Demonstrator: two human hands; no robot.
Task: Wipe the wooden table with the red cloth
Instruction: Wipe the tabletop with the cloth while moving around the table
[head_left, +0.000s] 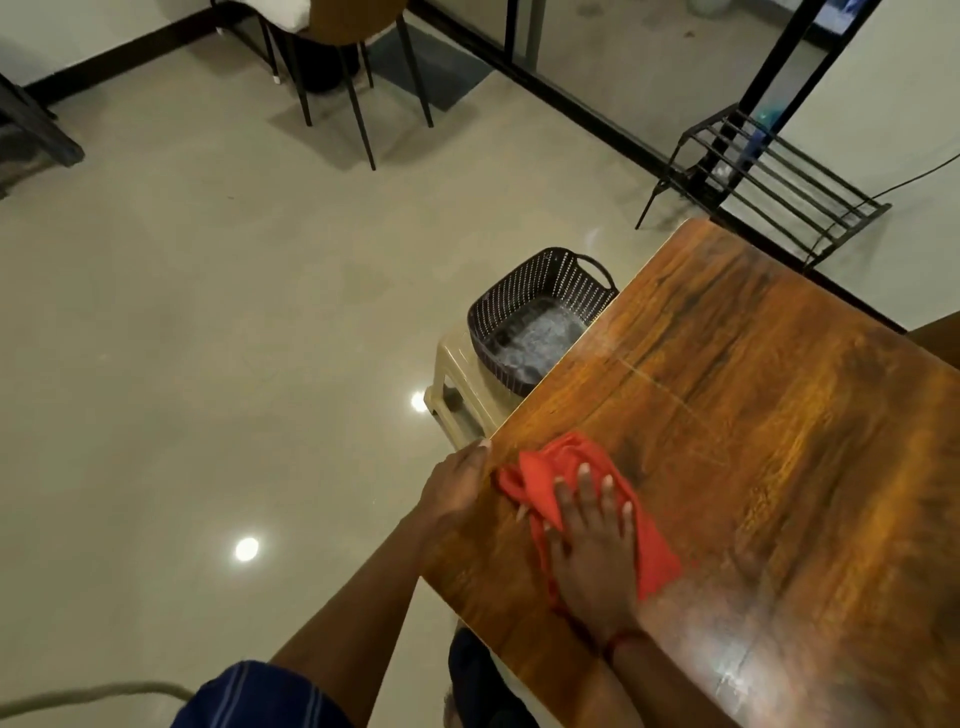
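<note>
The wooden table (753, 415) fills the right side of the view, glossy and dark-grained. A crumpled red cloth (550, 467) lies on it near the left edge. My right hand (592, 545) presses flat on the cloth with its fingers spread. My left hand (457, 483) grips the table's left edge just beside the cloth, thumb on top.
A dark perforated basket (535, 312) sits on a beige plastic stool (457, 395) against the table's left edge. A black metal rack (769, 171) stands beyond the table's far corner. Chair legs (358, 104) stand across the shiny tiled floor (208, 312).
</note>
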